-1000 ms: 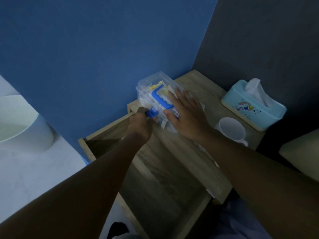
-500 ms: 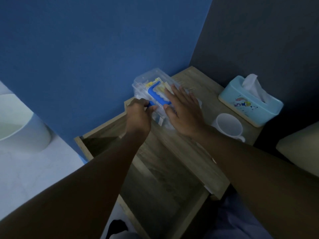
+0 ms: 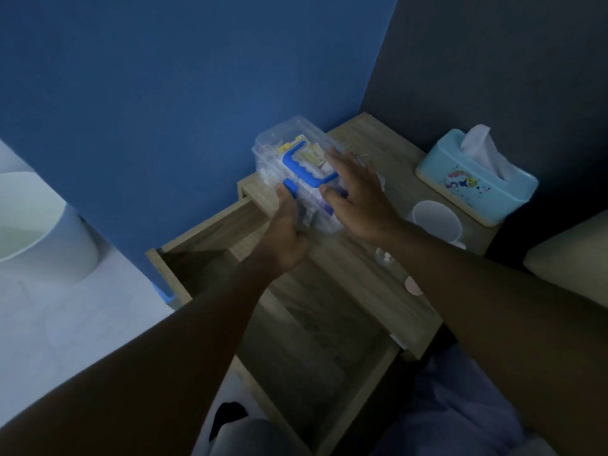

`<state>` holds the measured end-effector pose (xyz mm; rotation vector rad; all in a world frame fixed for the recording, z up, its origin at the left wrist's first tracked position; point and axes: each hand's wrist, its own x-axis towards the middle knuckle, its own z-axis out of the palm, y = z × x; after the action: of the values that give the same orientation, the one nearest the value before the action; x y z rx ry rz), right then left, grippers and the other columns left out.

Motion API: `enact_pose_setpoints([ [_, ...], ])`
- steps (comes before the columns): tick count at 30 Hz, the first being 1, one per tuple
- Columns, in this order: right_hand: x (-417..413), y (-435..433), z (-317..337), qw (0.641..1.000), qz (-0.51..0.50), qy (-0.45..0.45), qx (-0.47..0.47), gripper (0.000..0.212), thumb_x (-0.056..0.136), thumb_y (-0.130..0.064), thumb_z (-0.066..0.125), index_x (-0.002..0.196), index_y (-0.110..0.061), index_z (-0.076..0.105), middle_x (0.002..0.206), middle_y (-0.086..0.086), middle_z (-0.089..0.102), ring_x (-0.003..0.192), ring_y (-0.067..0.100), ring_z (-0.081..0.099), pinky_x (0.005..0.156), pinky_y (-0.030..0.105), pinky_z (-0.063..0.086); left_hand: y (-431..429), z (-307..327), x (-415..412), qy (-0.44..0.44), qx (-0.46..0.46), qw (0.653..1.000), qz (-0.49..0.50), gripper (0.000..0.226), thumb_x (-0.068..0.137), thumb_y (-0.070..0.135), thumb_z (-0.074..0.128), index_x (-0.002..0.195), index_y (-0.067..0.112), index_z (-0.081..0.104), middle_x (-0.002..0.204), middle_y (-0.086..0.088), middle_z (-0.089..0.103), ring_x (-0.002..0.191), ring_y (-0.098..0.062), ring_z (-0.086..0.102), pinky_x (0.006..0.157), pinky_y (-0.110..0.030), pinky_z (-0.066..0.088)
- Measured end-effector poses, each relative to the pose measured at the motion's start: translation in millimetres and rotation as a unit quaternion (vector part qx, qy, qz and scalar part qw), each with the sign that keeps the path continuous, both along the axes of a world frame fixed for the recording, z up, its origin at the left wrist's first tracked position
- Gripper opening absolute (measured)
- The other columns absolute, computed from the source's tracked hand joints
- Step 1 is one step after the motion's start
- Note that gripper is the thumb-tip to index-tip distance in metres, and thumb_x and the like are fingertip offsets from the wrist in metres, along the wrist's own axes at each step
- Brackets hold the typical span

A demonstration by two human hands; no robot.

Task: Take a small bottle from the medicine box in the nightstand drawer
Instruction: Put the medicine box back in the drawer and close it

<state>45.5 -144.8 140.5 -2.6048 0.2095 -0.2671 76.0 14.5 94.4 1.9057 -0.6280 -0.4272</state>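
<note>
A clear plastic medicine box (image 3: 279,149) with a blue handle (image 3: 301,169) stands on the wooden nightstand top (image 3: 355,268), against the blue wall. Packets show through its lid; no small bottle can be made out inside. My left hand (image 3: 286,232) grips the box's near end, fingers at the blue latch (image 3: 291,187). My right hand (image 3: 358,199) lies flat on the lid's right side, fingers spread. The drawer (image 3: 316,343) below is pulled out, its inside dark.
A light blue tissue box (image 3: 473,179) sits at the back right of the nightstand, a white mug (image 3: 436,222) in front of it. Small items (image 3: 385,258) lie near the top's edge. A white bin (image 3: 36,222) stands on the floor at left.
My left hand has shifted along the box's near end at the blue latch. My right hand stays flat on the lid. The view has moved slightly.
</note>
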Motion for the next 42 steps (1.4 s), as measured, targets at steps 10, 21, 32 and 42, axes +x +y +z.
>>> enact_pose_setpoints([
  [10, -3.9, 20.0, 4.1, 0.958, -0.253, -0.072, 0.116, 0.059, 0.103, -0.026, 0.045, 0.154, -0.006, 0.024, 0.161, 0.018, 0.026, 0.149, 0.030, 0.025, 0.121, 0.041, 0.026, 7.7, 42.6, 86.9, -0.102, 0.085, 0.976, 0.175, 0.062, 0.100, 0.031, 0.041, 0.152, 0.003, 0.023, 0.157, -0.017, 0.031, 0.145, -0.029, 0.030, 0.115, -0.031, 0.022],
  [21, 18.7, 3.4, 3.6, 0.851, -0.442, 0.008, 0.282, 0.053, 0.101, -0.038, 0.050, 0.141, -0.003, 0.046, 0.136, 0.017, 0.059, 0.117, 0.029, 0.063, 0.069, 0.026, 0.043, -6.0, 36.0, 123.3, 0.069, 0.024, 0.976, 0.203, 0.052, 0.081, 0.042, 0.072, 0.121, 0.023, 0.046, 0.114, -0.002, 0.063, 0.092, -0.017, 0.063, 0.068, -0.026, 0.050],
  [32, -33.0, 23.6, 24.1, 0.874, -0.383, -0.014, 0.298, 0.049, 0.094, -0.043, 0.061, 0.124, -0.004, 0.064, 0.114, 0.010, 0.071, 0.059, 0.002, 0.052, 0.036, 0.009, 0.037, 43.2, 64.7, 81.6, 0.097, 0.009, 0.960, 0.264, 0.053, 0.066, 0.033, 0.080, 0.116, 0.019, 0.068, 0.108, -0.001, 0.071, 0.099, -0.019, 0.069, 0.094, -0.035, 0.055],
  [42, -111.7, 78.8, 23.6, 0.864, -0.341, -0.018, 0.370, 0.032, 0.075, -0.047, 0.081, 0.091, -0.021, 0.071, 0.081, -0.001, 0.075, 0.073, 0.013, 0.076, 0.070, 0.037, 0.064, 116.0, 77.3, 27.4, 0.061, 0.091, 0.958, 0.265, 0.052, 0.069, 0.040, 0.084, 0.113, 0.016, 0.069, 0.099, -0.004, 0.069, 0.093, -0.023, 0.069, 0.091, -0.036, 0.056],
])
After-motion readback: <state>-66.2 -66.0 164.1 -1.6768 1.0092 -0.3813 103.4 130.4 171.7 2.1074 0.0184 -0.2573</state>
